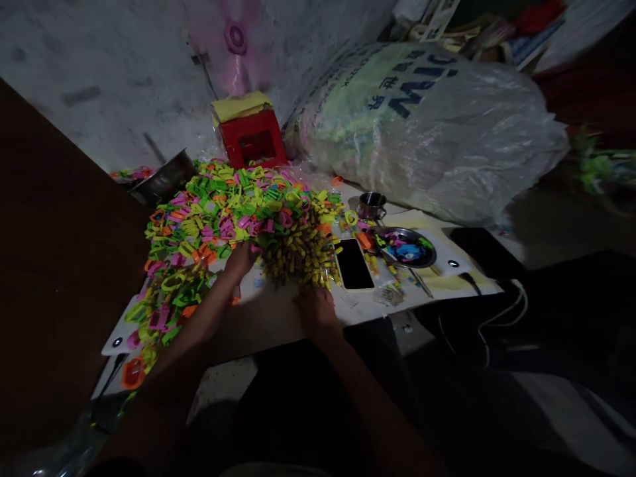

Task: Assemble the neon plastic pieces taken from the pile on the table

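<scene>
A large heap of small plastic pieces (pixel 213 205) in green, yellow, pink and orange, several shaped like toy watch bands, covers the left of the table. Against its right side lies a pile of small yellow-and-brown pieces (pixel 298 255). My left hand (pixel 240 261) is at the front edge of the heap, its fingers drawn together near a pink piece; what they hold is too dark to make out. Just in front of the yellow pile my right hand (pixel 315 310) rests at the table's near side. Its fingers are curled in, and their contents are hidden.
Right of the pile lie a phone (pixel 355 264), a metal cup (pixel 371 205) and a metal dish (pixel 422 250) of coloured pieces. Behind stand a red box (pixel 228 142), a big stuffed plastic sack (pixel 447 132) and a pink fan (pixel 235 41). A metal pot (pixel 166 179) leans at left.
</scene>
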### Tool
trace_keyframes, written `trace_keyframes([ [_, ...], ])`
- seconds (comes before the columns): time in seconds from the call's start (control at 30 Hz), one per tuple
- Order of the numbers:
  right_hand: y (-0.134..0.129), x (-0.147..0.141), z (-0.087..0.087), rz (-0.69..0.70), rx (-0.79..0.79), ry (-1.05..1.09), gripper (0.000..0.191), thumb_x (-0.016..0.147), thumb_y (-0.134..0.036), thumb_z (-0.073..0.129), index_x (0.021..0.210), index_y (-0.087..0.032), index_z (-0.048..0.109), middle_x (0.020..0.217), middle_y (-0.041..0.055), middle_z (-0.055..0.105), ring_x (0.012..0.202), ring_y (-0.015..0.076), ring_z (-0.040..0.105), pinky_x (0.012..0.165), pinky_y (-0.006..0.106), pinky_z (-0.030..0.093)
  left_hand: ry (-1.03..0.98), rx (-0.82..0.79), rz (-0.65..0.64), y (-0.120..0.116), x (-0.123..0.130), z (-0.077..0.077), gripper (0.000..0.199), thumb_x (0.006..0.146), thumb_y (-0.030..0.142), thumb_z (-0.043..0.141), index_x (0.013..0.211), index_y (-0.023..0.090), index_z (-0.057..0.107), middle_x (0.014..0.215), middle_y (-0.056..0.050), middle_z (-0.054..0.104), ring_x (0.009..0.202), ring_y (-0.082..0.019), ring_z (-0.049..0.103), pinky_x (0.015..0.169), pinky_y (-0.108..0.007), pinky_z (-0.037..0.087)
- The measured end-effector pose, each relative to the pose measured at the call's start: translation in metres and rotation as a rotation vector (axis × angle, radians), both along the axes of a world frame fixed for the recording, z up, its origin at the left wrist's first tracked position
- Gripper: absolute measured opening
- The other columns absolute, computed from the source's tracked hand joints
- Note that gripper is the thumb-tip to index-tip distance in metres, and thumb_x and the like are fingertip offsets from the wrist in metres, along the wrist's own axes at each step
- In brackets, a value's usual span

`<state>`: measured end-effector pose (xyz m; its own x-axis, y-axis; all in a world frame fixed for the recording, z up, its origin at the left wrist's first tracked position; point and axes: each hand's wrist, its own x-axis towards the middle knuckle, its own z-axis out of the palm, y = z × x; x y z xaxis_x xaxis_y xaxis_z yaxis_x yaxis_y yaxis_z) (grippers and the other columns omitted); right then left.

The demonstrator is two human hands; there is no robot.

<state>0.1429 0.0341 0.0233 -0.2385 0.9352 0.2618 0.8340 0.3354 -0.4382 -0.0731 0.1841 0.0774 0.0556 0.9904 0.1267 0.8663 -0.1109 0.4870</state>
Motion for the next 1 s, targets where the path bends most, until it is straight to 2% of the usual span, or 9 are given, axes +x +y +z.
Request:
trace_keyframes([
  [0.13,0.007,-0.008,0.000,-0.017,0.067,0.165,0.017,0.089,-0.020,0.057,0.097,-0.026,0.071,0.103,0.0032,0.070,0.102,0.0205,0.057,0.099,0.042,0.025,-0.121,0.043,-0.005,-0.003,-0.006,0.005,0.010,0.078,0.021,0.061,0.085,0.015,0.058,0.087,-0.006,0.060,0.080,-0.017,0.054,0.077,-0.028,0.042],
  [0.23,0.012,-0.013,0.003,-0.067,0.140,0.318,0.015,0.089,-0.022,0.057,0.096,-0.024,0.070,0.100,0.0026,0.071,0.099,0.0199,0.059,0.099,0.042,0.028,-0.242,0.089,0.003,-0.023,-0.005,0.013,0.008,0.078,0.023,0.058,0.077,0.016,0.053,0.083,-0.004,0.059,0.080,-0.015,0.053,0.077,-0.026,0.042],
  [0.33,0.016,-0.014,0.009,-0.148,0.208,0.606,0.016,0.091,-0.026,0.053,0.094,-0.020,0.067,0.096,0.0048,0.069,0.095,0.0200,0.060,0.092,0.039,0.037,-0.367,0.115,0.023,-0.067,0.001,0.018,0.016,0.080,0.032,0.058,0.083,0.018,0.050,0.081,-0.002,0.058,0.077,-0.014,0.055,0.073,-0.025,0.043],
  [0.43,0.010,-0.010,0.020,-0.190,0.203,0.944,0.019,0.091,-0.033,0.050,0.099,-0.020,0.062,0.100,0.0065,0.065,0.095,0.0189,0.060,0.083,0.034,0.045,-0.657,0.027,0.007,-0.122,0.010,0.023,0.040,0.077,0.038,0.063,0.109,0.020,0.046,0.088,-0.001,0.062,0.082,-0.014,0.060,0.073,-0.024,0.045],
  [0.5,-0.002,-0.007,0.027,-0.130,0.092,1.101,0.022,0.091,-0.038,0.051,0.105,-0.022,0.058,0.095,0.0042,0.063,0.086,0.0168,0.061,0.074,0.030,0.048,-0.809,-0.099,-0.034,-0.155,0.015,0.027,0.051,0.075,0.039,0.067,0.117,0.020,0.045,0.094,-0.002,0.064,0.085,-0.015,0.062,0.077,-0.026,0.047],
  [0.57,-0.017,-0.006,0.035,-0.008,-0.076,1.184,0.025,0.090,-0.041,0.052,0.107,-0.024,0.056,0.080,-0.0003,0.061,0.069,0.0138,0.059,0.063,0.027,0.047,-0.811,-0.176,-0.065,-0.180,0.018,0.032,0.047,0.074,0.038,0.069,0.114,0.019,0.052,0.099,-0.004,0.066,0.090,-0.016,0.063,0.081,-0.027,0.047],
  [0.7,-0.046,-0.014,0.048,0.172,-0.220,1.141,0.020,0.087,-0.037,0.057,0.101,-0.024,0.057,0.078,-0.0016,0.058,0.064,0.0113,0.054,0.059,0.024,0.044,-0.720,-0.188,-0.104,-0.203,0.017,0.042,0.042,0.072,0.032,0.073,0.110,0.020,0.061,0.116,-0.006,0.066,0.106,-0.019,0.061,0.092,-0.030,0.047],
  [0.83,-0.060,-0.021,0.056,0.186,-0.183,1.025,0.008,0.087,-0.027,0.057,0.094,-0.023,0.056,0.087,0.0004,0.058,0.076,0.0126,0.056,0.065,0.024,0.046,-0.676,-0.179,-0.164,-0.209,0.013,0.049,0.043,0.074,0.030,0.072,0.115,0.020,0.062,0.124,-0.007,0.064,0.113,-0.020,0.060,0.098,-0.032,0.046],
  [1.0,-0.063,-0.022,0.061,0.154,-0.014,0.975,0.010,0.087,-0.022,0.055,0.097,-0.023,0.055,0.098,0.0034,0.058,0.084,0.0136,0.058,0.070,0.024,0.048,-0.630,-0.167,-0.153,-0.214,0.013,0.054,0.040,0.074,0.028,0.071,0.113,0.019,0.063,0.121,-0.008,0.066,0.111,-0.021,0.061,0.098,-0.034,0.048],
])
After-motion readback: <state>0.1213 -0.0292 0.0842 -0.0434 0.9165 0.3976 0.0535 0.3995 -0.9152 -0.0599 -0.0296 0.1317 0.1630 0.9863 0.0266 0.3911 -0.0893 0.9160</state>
